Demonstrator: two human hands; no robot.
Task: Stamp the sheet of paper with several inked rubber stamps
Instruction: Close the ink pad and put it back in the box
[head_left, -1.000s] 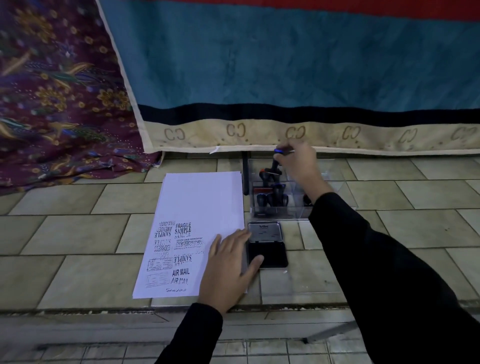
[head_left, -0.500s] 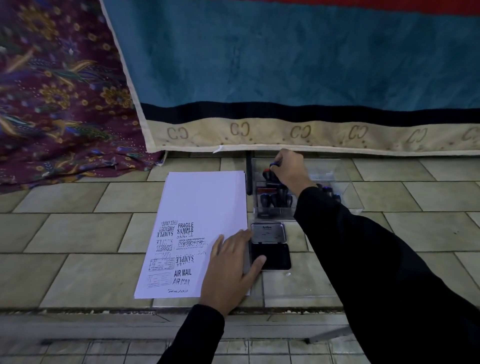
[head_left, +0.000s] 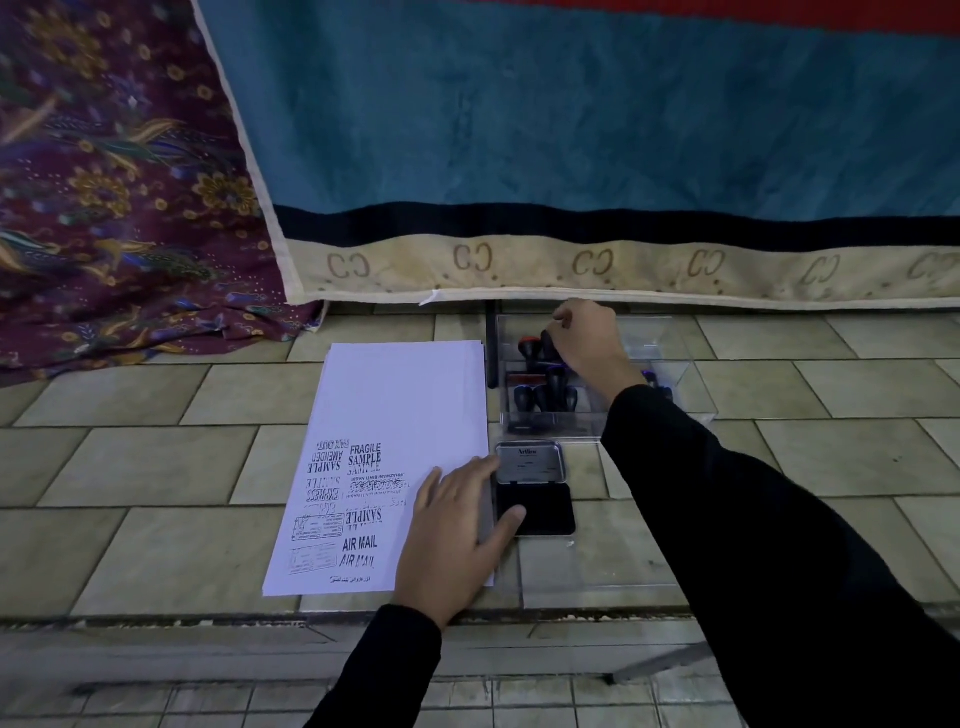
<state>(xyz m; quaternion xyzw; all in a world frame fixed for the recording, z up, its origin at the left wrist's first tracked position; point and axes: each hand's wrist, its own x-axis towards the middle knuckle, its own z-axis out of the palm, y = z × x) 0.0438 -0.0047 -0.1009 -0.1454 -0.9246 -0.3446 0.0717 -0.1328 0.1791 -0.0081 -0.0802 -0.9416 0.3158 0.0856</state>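
A teal blanket (head_left: 571, 114) with a cream border hangs behind, its hem coming down to the tiled floor (head_left: 130, 467), and a purple patterned cloth (head_left: 104, 182) is heaped to the left. On the tiles lies the sheet of paper (head_left: 400, 395), its long axis running away from the person; the near half is crowded with black imprints such as AIR MAIL, SAMPLE and FRAGILE, while the far half is blank. Just right of the sheet's far end sits a clear plastic box (head_left: 670, 358) of black-handled rubber stamps (head_left: 545, 397). Between that box and the person, touching the paper's right edge, is the open ink pad (head_left: 535, 509), lid up.

The left hand (head_left: 457, 535) lies flat and spread on the sheet's near right corner, thumb reaching onto the pad. The right hand (head_left: 587, 343) is down in the box, fingers curled around the top of one stamp handle (head_left: 548, 340); whether it grips firmly I cannot tell.

From that hand the pad lies straight back toward the person, and the blank paper lies to the left. The right hand looks the natural one for inking.
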